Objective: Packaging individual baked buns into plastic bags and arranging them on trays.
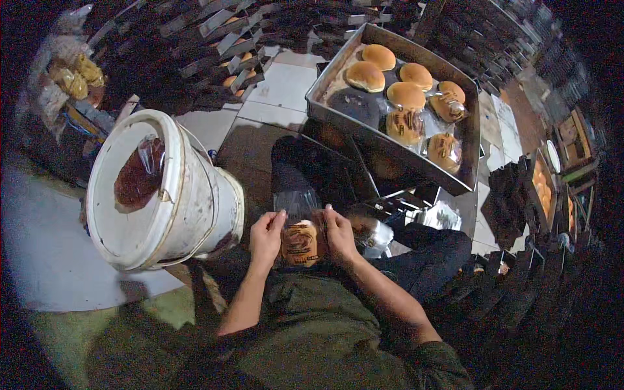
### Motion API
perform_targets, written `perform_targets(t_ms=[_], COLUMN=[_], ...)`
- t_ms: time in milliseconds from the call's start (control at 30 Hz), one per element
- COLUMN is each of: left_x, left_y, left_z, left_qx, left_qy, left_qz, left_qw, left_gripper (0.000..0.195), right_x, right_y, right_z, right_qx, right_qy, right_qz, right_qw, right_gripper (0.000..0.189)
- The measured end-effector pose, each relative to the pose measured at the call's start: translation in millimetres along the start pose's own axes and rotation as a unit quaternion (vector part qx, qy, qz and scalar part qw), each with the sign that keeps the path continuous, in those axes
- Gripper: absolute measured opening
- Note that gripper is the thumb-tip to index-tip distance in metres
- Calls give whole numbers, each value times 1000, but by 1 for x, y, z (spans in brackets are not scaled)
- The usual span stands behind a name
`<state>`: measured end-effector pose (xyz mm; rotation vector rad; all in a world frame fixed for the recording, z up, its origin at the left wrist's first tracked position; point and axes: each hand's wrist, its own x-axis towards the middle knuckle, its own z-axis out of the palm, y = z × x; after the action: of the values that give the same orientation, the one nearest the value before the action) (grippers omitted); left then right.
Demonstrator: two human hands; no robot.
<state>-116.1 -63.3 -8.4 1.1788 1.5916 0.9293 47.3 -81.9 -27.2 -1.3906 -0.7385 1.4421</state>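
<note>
My left hand [268, 239] and my right hand [340, 235] pinch opposite sides of a clear printed plastic bag [295, 201] above my lap. Inside the bag sits a round golden bun [302, 243], seen through dark printing. The bag's upper end stretches away from me, past my thumbs. Ahead to the right, a metal baking tray [336, 124] holds bare buns [365, 76] towards its far left side. Several bagged buns [405, 127] lie nearer its right side.
Left of me stands a stained white bucket [161, 190] with a wire handle; a plastic bag of dark brown contents [141, 173] rests on its lid. Stacked metal trays with buns [239, 58] are behind. More buns [542, 187] sit at far right. Clear plastic packaging [375, 236] lies beside my right hand.
</note>
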Motion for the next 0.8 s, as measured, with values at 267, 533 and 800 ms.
perform_targets(t_ms=[267,533,800], left_x=[-12,-14,5], left_y=[57,67,-5], left_z=[-18,-13,0], left_qx=[-230,-156,15], left_qy=[-108,-73,16], left_qz=[262,149,-58], left_qw=[931,974,998], left_gripper=[28,30,30], right_x=[-34,19,27], right_y=[-70,-42,18], right_z=[11,-5,4], right_qx=[-297,26,-103], right_qy=[101,-14,158], right_qz=[-483,-90,-12], right_qw=[817,995,982], right_gripper=[17,34,45])
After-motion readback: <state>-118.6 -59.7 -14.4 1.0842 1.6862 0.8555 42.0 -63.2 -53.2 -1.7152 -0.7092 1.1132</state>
